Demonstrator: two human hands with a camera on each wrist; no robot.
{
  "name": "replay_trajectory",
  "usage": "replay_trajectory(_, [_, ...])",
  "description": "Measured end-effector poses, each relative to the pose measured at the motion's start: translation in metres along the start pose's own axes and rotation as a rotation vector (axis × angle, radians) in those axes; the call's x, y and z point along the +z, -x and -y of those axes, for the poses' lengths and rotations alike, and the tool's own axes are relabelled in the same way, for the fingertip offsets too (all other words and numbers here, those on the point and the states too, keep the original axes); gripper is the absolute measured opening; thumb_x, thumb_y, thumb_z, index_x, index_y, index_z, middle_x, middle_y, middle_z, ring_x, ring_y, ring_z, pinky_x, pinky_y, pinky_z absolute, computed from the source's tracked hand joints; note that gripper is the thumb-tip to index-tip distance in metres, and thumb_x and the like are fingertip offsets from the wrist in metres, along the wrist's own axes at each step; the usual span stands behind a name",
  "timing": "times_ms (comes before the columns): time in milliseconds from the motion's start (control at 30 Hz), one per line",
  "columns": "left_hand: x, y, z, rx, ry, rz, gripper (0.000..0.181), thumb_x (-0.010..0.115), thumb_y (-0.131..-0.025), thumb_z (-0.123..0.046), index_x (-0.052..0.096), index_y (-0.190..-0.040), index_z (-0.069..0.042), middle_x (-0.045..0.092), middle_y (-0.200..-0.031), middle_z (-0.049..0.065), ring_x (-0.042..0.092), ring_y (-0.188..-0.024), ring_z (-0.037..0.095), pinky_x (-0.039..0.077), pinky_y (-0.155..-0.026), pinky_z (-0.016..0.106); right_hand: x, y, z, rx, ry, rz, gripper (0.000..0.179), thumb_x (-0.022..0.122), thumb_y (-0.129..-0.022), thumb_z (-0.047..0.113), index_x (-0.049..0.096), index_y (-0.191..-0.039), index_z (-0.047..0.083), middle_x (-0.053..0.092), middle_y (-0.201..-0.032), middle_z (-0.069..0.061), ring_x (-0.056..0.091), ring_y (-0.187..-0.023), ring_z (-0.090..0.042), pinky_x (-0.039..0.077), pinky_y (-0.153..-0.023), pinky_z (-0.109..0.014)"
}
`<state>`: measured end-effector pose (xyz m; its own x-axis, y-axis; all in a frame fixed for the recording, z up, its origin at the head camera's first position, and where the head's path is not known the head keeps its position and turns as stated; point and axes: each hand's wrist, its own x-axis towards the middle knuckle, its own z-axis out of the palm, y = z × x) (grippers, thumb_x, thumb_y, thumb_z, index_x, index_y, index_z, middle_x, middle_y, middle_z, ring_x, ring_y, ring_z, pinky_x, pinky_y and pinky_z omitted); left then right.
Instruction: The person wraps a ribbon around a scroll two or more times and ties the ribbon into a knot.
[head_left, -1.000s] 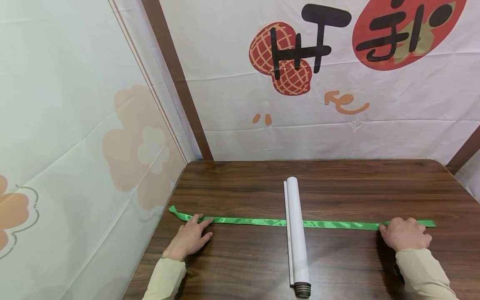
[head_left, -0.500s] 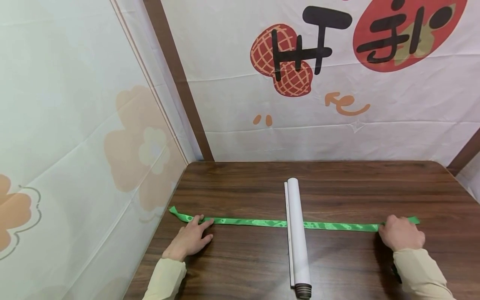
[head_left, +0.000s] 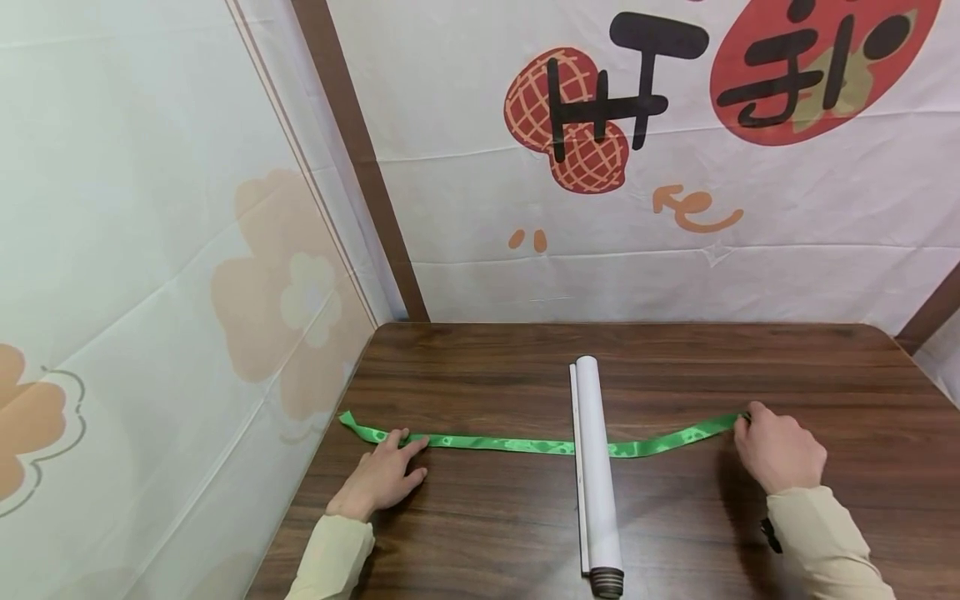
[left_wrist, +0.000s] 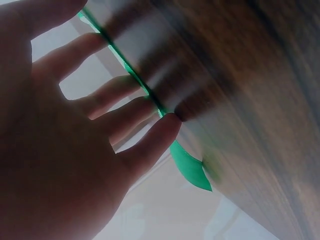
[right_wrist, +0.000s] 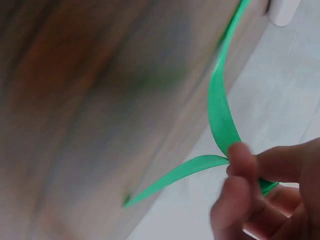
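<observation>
A shiny green ribbon [head_left: 480, 444] stretches across the table, passing beneath a white paper roll [head_left: 597, 467]. My left hand [head_left: 382, 475] rests on the ribbon's left part with fingers spread; in the left wrist view its fingertips touch down along the green strip, whose free end [left_wrist: 192, 170] curls past the little finger. At the right, my right hand [head_left: 780, 450] pinches the ribbon between thumb and fingers and lifts it off the table. The right wrist view shows the pinched ribbon [right_wrist: 222, 115] bending at the fingertips, a short tail [right_wrist: 175, 177] hanging toward the wood.
The brown wood-grain table [head_left: 480, 367] has rounded back corners. A thin white strip [head_left: 579, 475] lies along the roll's left side, and the roll's near end is dark and banded [head_left: 606, 582]. Printed white cloth [head_left: 450, 167] hangs behind and at the left.
My right hand has moved left and away from me, raising its part of the ribbon into a slant. The ribbon's right end has drawn inward. The left hand has stayed put.
</observation>
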<state>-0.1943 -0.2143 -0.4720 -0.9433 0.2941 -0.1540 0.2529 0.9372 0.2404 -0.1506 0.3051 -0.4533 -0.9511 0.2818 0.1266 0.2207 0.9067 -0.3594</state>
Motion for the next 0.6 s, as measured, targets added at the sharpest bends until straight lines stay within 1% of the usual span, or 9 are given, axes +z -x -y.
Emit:
replay_trajectory(100, [-0.001, 0.000, 0.000, -0.003, 0.000, 0.006, 0.049, 0.060, -0.095, -0.026, 0.051, -0.140, -0.012, 0.038, -0.145, 0.025, 0.043, -0.131, 0.043, 0.040, -0.093, 0.065, -0.001, -0.002, 0.014, -0.009, -0.042, -0.031, 0.025, 0.043, -0.095, 0.019, 0.058, -0.100, -0.001, 0.057, -0.067, -0.025, 0.050, -0.049, -0.035, 0.034, -0.041, -0.046])
replay_trajectory(167, [-0.002, 0.000, -0.002, -0.006, 0.003, 0.004, 0.049, 0.061, -0.094, -0.026, 0.051, -0.140, -0.011, 0.038, -0.145, 0.025, 0.043, -0.130, 0.044, 0.039, -0.094, 0.066, -0.003, -0.002, 0.024, -0.022, -0.084, -0.059, 0.024, 0.044, -0.095, 0.020, 0.058, -0.101, 0.002, 0.056, -0.066, -0.021, 0.049, -0.049, -0.033, 0.033, -0.041, -0.043])
replay_trajectory(200, [-0.003, 0.000, -0.002, -0.009, 0.006, 0.002, 0.049, 0.061, -0.094, -0.026, 0.051, -0.140, -0.012, 0.038, -0.145, 0.025, 0.043, -0.130, 0.044, 0.039, -0.094, 0.066, -0.003, -0.003, 0.030, -0.035, -0.105, -0.082, 0.023, 0.044, -0.095, 0.020, 0.059, -0.102, 0.003, 0.057, -0.066, -0.019, 0.049, -0.049, -0.032, 0.033, -0.042, -0.043])
replay_trajectory(267, [-0.003, 0.000, -0.004, -0.020, 0.011, -0.005, 0.049, 0.062, -0.093, -0.025, 0.052, -0.139, -0.011, 0.038, -0.144, 0.025, 0.043, -0.130, 0.044, 0.038, -0.095, 0.066, -0.004, -0.003, 0.041, -0.066, -0.142, -0.115, 0.022, 0.045, -0.096, 0.019, 0.060, -0.105, 0.005, 0.055, -0.062, -0.013, 0.046, -0.048, -0.028, 0.031, -0.042, -0.039])
replay_trajectory(400, [-0.004, -0.002, -0.008, -0.036, 0.004, -0.020, 0.049, 0.065, -0.092, -0.025, 0.053, -0.137, -0.010, 0.040, -0.143, 0.026, 0.042, -0.131, 0.044, 0.035, -0.098, 0.065, -0.004, -0.004, 0.066, -0.142, -0.174, -0.161, 0.025, 0.046, -0.097, 0.019, 0.062, -0.113, 0.008, 0.058, -0.063, -0.009, 0.044, -0.048, -0.024, 0.029, -0.042, -0.036])
replay_trajectory(500, [-0.004, -0.004, -0.014, -0.019, -0.021, -0.046, 0.050, 0.068, -0.090, -0.026, 0.055, -0.134, -0.008, 0.045, -0.140, 0.024, 0.044, -0.129, 0.043, 0.035, -0.100, 0.064, 0.000, -0.004, 0.083, -0.190, -0.178, -0.170, 0.026, 0.046, -0.097, 0.020, 0.064, -0.114, 0.011, 0.063, -0.068, -0.009, 0.046, -0.050, -0.022, 0.030, -0.042, -0.034])
replay_trajectory(600, [-0.006, -0.009, -0.024, 0.036, -0.025, -0.102, 0.048, 0.070, -0.088, -0.026, 0.058, -0.131, -0.008, 0.052, -0.134, 0.020, 0.051, -0.123, 0.039, 0.039, -0.098, 0.061, 0.006, -0.003, 0.100, -0.228, -0.187, -0.175, 0.024, 0.048, -0.096, 0.020, 0.067, -0.110, 0.013, 0.066, -0.073, -0.009, 0.052, -0.053, -0.023, 0.033, -0.042, -0.035])
